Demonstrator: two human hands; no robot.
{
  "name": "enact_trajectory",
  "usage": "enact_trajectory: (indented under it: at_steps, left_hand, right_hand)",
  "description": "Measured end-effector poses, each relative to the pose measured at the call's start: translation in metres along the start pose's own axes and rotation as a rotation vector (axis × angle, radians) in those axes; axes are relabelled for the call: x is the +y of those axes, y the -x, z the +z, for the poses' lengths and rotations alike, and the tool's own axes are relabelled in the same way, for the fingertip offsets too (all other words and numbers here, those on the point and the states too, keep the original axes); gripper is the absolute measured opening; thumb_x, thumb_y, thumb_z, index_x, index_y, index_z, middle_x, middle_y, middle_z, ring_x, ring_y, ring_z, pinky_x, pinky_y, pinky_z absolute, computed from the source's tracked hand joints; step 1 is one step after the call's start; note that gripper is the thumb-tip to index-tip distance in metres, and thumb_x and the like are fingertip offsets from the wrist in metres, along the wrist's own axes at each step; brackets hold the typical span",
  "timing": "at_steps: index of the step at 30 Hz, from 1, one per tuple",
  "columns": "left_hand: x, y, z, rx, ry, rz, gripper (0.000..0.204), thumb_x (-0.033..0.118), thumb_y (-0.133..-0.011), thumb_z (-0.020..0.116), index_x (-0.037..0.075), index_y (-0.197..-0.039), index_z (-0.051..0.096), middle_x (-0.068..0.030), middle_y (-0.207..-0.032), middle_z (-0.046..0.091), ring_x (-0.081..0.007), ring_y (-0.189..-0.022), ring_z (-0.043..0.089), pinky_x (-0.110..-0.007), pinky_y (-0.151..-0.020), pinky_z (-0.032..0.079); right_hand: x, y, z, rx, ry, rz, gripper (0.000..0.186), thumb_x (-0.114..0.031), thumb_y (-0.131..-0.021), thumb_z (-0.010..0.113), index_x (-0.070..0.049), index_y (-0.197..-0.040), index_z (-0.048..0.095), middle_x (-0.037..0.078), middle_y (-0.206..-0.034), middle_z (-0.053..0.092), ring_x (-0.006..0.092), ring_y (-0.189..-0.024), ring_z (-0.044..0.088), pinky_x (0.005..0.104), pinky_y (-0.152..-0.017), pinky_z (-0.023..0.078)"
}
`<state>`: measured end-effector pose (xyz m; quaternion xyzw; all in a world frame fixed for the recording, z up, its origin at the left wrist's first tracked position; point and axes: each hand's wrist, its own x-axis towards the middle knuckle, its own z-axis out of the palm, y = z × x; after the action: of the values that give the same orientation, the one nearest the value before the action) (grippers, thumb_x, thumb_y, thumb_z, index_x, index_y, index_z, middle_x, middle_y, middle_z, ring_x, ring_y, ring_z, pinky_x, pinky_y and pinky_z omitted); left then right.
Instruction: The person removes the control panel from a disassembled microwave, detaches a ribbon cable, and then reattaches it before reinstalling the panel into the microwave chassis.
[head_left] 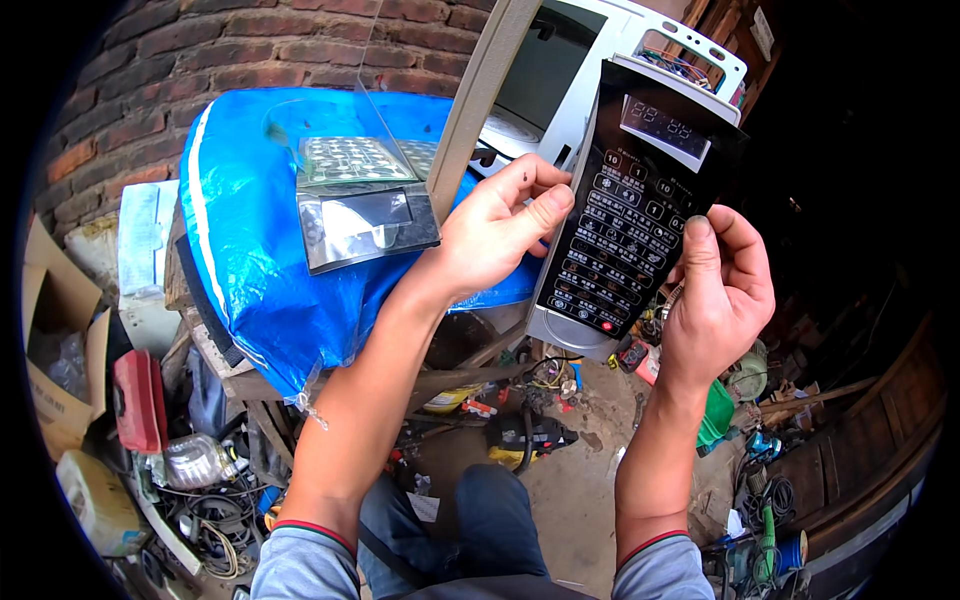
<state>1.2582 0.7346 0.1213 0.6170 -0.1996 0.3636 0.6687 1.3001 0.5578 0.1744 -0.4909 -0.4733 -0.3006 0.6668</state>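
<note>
Both my hands are at a black microwave control panel, a glossy keypad sheet with rows of printed buttons and a display window at its top. It stands tilted over a silver-grey panel frame, on the front of a white microwave oven. My left hand pinches the sheet's left edge between thumb and forefinger. On the opposite edge my right hand grips with the thumb in front and the fingers curled behind, partly hidden. Wires show in an opening at the oven's top.
A blue plastic-covered bundle lies on a wooden bench at left, bearing a dark panel with a clear window and a patterned sheet. A red case, a cardboard box, cables and tools clutter the floor. A brick wall stands behind.
</note>
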Motion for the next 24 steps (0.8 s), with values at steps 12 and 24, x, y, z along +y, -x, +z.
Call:
enact_trajectory:
  at_steps: [12,24]
  left_hand:
    - [-0.009,-0.003,-0.002,0.01,-0.026,0.035,0.024,0.028,-0.1,0.057,0.006,-0.109,0.057,0.0016,-0.089,0.059,-0.0065,-0.078,0.055,-0.023,-0.062,0.047]
    - [-0.008,-0.003,-0.001,0.057,-0.029,0.049,0.026,0.031,-0.099,0.059,0.005,-0.103,0.057,0.0003,-0.089,0.06,-0.0052,-0.074,0.055,-0.023,-0.058,0.048]
  right_hand:
    - [0.01,-0.005,-0.001,0.006,-0.046,0.019,0.017,-0.003,-0.09,0.069,0.004,-0.104,0.066,0.0,-0.077,0.062,0.0023,-0.056,0.047,0.0167,-0.049,0.035]
    - [0.009,-0.011,0.011,0.062,-0.025,0.068,0.015,0.001,-0.089,0.069,0.006,-0.102,0.066,0.002,-0.085,0.066,0.0045,-0.073,0.057,0.016,-0.063,0.044]
